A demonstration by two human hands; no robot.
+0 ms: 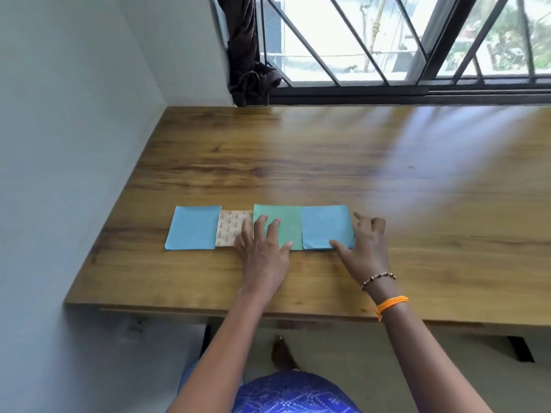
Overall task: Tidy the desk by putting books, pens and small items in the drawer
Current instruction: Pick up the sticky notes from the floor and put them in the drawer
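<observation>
Left hand (262, 254) flat, fingers spread, pressing on green paper-covered book (281, 226). Right hand (362, 248) loosely open at right edge of darker blue paper-covered book (326, 228), gripping nothing. Row of four running left-right across wooden desk (328, 159), directly ahead of both hands; rightmost nearest right hand.

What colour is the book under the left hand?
Green, seen in the head view.

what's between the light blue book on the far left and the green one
In the head view, a patterned beige book lies between the light blue book and the green book, partly tucked under the blue one; the left hand overlaps its right edge.
</observation>
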